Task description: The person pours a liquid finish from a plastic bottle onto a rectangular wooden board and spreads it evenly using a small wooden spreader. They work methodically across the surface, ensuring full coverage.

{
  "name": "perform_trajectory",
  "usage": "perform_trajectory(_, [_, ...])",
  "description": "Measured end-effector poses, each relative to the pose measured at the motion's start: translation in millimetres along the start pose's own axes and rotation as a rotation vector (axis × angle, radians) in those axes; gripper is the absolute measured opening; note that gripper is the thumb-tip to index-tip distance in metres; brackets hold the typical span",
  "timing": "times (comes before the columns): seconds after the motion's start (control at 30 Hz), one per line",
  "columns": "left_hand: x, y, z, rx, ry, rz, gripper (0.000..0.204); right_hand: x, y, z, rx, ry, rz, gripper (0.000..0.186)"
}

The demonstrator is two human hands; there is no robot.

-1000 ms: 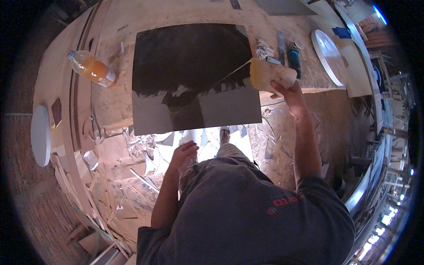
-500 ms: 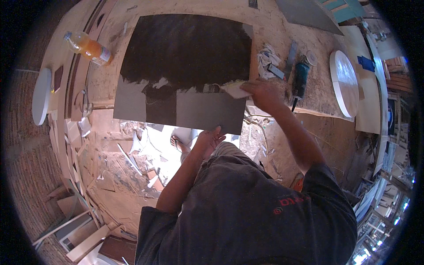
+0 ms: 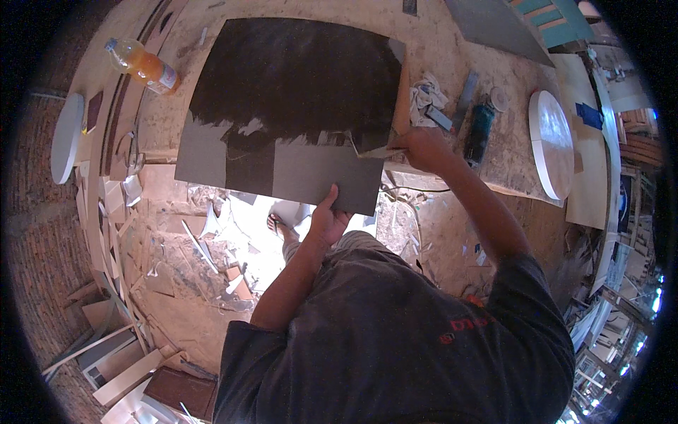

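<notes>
A thin grey sheet (image 3: 311, 165) lies on the workbench and juts out past its near edge. Dark brown coating (image 3: 296, 78) covers its far part, ending in a ragged line, with grey patches bare along the near side. My left hand (image 3: 330, 220) pinches the sheet's near edge, thumb on top and fingers underneath. At the right edge of the sheet, my right hand (image 3: 424, 150) is closed around a thin, flat, pale spreader (image 3: 371, 151), tilted nearly edge-on at the coating's border. The fingers partly hide the spreader.
Right of the sheet lie a crumpled cloth (image 3: 426, 92), a dark teal power tool (image 3: 480, 131) and a white round-edged board (image 3: 549, 145). A bottle of orange drink (image 3: 145, 67) lies at the left. Scraps and offcuts (image 3: 201, 247) litter the floor below the bench (image 3: 169, 127).
My left thumb has come up onto the sheet's top face. The sheet has shifted slightly left and nearer. My right hand has tipped the spreader from showing its flat face to nearly edge-on.
</notes>
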State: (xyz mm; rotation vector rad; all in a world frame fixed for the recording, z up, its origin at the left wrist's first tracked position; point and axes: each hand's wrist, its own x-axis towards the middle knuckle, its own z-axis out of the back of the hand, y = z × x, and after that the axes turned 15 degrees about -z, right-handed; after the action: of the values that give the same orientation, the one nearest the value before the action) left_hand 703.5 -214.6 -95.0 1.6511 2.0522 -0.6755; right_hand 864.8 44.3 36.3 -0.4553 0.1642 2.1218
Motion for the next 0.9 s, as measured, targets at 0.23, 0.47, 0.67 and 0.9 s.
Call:
perform_trajectory(0.23, [-5, -5, -2, 0.043, 0.055, 0.001, 0.048, -35, -18, 45, 0.143, 0.044, 0.249, 0.037])
perform_trajectory(0.47, [-29, -25, 16, 0.122, 0.097, -0.057, 0.047, -36, 40, 48, 0.365, -0.100, 0.138, 0.039])
perform_trajectory(0.67, [-37, -43, -5, 0.159, 0.037, -0.138, 0.061, -24, 67, 29, 0.123, -0.190, 0.195, 0.037])
perform_trajectory(0.9, [-22, -36, -5, 0.085, 0.112, 0.096, 0.097, -2, 73, 26, 0.128, -0.209, 0.100, 0.031])
